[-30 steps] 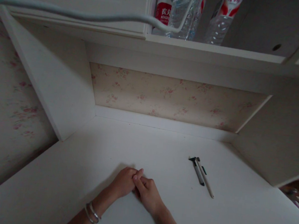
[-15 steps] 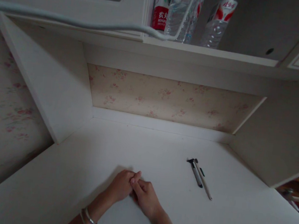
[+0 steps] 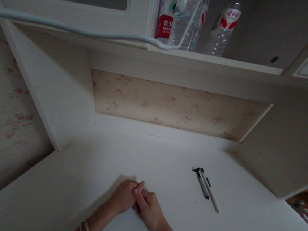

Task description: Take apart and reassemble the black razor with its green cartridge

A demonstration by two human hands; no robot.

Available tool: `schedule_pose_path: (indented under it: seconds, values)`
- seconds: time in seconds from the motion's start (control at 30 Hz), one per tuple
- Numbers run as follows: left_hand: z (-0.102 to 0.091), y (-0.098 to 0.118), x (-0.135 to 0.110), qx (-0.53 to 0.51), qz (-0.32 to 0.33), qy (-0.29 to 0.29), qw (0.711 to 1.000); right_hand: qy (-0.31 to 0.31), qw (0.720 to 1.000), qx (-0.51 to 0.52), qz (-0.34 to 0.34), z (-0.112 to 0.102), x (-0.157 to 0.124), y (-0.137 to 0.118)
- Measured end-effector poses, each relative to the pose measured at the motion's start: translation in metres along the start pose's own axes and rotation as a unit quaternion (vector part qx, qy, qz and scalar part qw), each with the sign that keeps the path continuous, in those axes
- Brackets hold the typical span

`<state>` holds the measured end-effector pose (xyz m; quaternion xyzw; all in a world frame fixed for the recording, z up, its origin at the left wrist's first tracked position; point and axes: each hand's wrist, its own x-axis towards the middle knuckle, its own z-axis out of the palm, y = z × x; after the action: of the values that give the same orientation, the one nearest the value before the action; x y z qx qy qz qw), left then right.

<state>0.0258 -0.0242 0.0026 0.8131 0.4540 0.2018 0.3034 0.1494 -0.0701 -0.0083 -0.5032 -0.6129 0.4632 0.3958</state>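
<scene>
My left hand (image 3: 123, 197), with bracelets (image 3: 87, 230) on its wrist, is clasped with my right hand (image 3: 150, 209) at the front middle of the white desk (image 3: 150, 155). Both hands are closed, their fingers folded into each other. The right thumb lies over the left fingers, and the inner fingers are hidden. To the right of the hands, apart from them, lie a grey and black pen (image 3: 202, 185) and a longer whitish pen (image 3: 212, 195), side by side and slanted.
A shelf above the desk holds a bottle with a red and white label (image 3: 165, 24) and clear plastic bottles (image 3: 222, 31). A white cable (image 3: 96, 33) hangs across the shelf front. Side panels (image 3: 55, 88) flank the desk.
The view has tilted slightly upward, so the shelf, desk and pens sit a little lower in the picture. The hands stay clasped in the same way.
</scene>
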Motion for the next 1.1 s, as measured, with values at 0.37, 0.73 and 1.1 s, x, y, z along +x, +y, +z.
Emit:
schedule_pose_path:
  seconds: [0.37,0.73,1.1]
  values:
    - [-0.003,0.0059,-0.0018,-0.019,-0.012,-0.002,1.0,-0.001,1.0,0.008,0.011,-0.0004,-0.0015,-0.0015]
    - [-0.0031,0.0035,-0.0009,-0.005,-0.012,-0.008,1.0,-0.009,0.999,0.036,0.003,0.0004,-0.0015,-0.0022]
    - [-0.0017,0.0012,-0.0002,-0.011,-0.021,-0.018,1.0,-0.003,1.0,0.013,-0.001,0.0003,-0.0002,-0.0017]
